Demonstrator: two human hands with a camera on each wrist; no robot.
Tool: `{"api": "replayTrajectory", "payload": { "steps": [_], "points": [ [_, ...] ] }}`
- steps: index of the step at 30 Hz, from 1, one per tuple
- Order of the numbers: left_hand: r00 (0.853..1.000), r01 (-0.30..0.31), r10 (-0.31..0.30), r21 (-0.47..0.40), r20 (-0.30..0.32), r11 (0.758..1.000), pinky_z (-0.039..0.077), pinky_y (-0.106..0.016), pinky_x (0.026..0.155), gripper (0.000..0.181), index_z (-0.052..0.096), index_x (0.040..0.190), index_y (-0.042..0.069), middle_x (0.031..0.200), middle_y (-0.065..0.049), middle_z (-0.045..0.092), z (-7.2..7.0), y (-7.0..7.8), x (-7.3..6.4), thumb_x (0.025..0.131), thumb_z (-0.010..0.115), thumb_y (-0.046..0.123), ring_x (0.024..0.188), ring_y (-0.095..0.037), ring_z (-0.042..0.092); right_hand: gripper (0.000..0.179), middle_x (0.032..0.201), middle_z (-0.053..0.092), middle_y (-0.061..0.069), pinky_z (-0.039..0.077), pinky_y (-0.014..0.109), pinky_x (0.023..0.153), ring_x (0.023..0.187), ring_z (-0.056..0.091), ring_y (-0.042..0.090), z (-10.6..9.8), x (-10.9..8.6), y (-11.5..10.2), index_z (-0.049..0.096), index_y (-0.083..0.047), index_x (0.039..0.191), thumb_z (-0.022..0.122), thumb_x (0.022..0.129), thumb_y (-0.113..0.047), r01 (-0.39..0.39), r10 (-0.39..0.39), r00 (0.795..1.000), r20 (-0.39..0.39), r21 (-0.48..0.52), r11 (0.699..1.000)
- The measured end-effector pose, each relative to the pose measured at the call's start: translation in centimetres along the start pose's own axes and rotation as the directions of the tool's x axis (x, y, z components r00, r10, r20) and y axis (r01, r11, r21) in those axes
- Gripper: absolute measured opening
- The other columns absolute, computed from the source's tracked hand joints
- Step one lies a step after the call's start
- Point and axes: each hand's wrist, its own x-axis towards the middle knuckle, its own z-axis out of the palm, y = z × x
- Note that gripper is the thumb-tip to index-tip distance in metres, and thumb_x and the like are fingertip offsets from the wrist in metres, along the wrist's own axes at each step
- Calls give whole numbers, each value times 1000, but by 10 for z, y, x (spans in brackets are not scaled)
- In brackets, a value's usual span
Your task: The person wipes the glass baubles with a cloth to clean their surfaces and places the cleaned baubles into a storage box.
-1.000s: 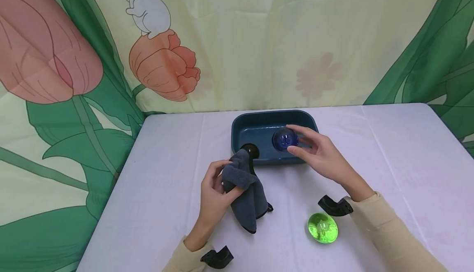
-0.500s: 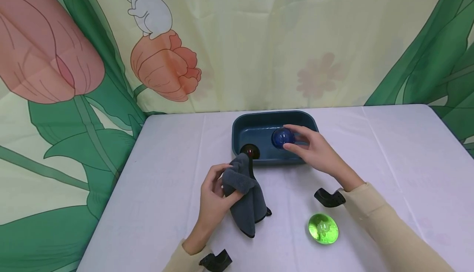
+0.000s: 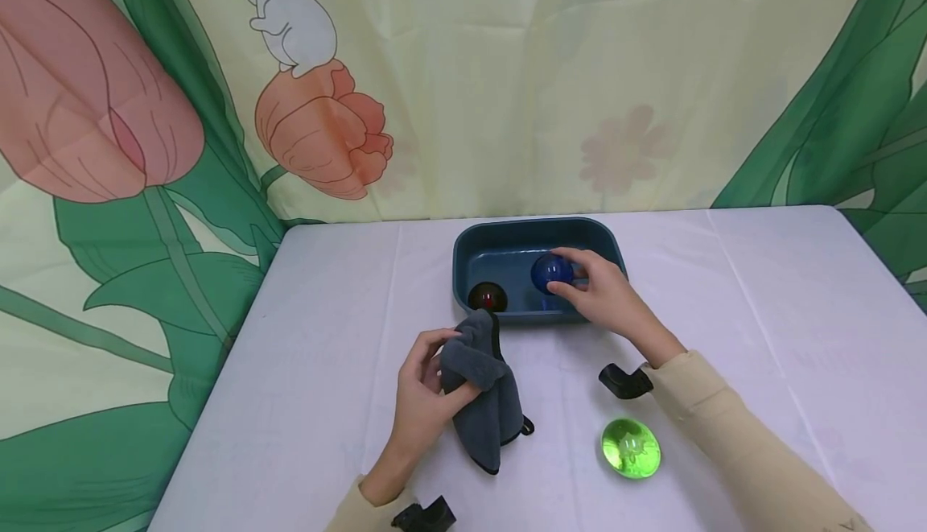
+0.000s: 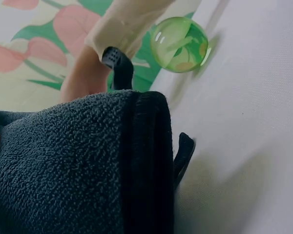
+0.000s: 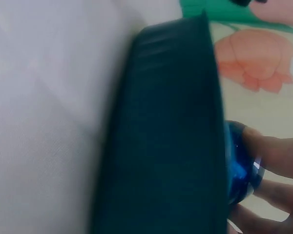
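1. L hand (image 3: 423, 399): clamped on grey cloth (image 3: 487, 407), thumb in front, fingers behind. Cloth bunched, hanging folds, dk edging, small blk loop (image 3: 528, 426) at lower R. Top end overlaps tray's near rim in head view; contact n/c (can't tell).
2. R hand (image 3: 608, 294): thumb & fingers pinched on blue ball (image 3: 546, 273), translucent, glossy.
3. Blue ball loc.: within tray (image 3: 500, 262), R of ctr. Whether it bears on tray floor: can't tell. R wrist view: ball partly hidden behind tray wall.
4. Tray: dk blue, rect., rounded corners, upright on wht-covered table (image 3: 311, 355), near far edge.
5. Dk red-brn ball (image 3: 488, 297): in tray, near L corner, apart from blue ball.
6. Green ball (image 3: 630, 447): transp., on table, R of cloth, well apart from tray.
7. Bkgd: floral backdrop (image 3: 492, 97) behind table.
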Motion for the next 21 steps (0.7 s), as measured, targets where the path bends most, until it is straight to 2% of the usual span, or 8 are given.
{"api": "replayTrajectory", "payload": {
  "steps": [9, 18, 21],
  "points": [
    [1000, 12, -12, 13, 6, 1000, 53, -27, 96, 54, 55, 125, 1, 127, -18, 55, 2, -1, -2, 76, 76, -12, 110, -23, 62, 55, 140, 50, 28, 56, 51, 89, 110, 63, 39, 8, 7, 5, 48, 1, 142, 68, 95, -18, 11, -8, 1000, 26, -92, 996],
    [1000, 22, -22, 8, 15, 1000, 53, -26, 97, 55, 55, 125, 2, 129, -18, 55, 2, -2, -3, 76, 76, -12, 110, -22, 62, 52, 135, 55, 26, 53, 43, 77, 86, 59, 27, 10, 10, 5, 55, 0, 138, 71, 93, -21, -8, 17, 999, 47, -194, 981],
    [1000, 16, -16, 5, 19, 1000, 53, -27, 96, 55, 55, 125, 2, 129, -18, 55, 2, -3, -4, 76, 76, -12, 110, -22, 62, 52, 133, 56, 26, 52, 46, 81, 92, 59, 29, 11, 10, 4, 56, 1, 136, 72, 92, -21, -3, 13, 999, 44, -213, 977]
  ]
}}
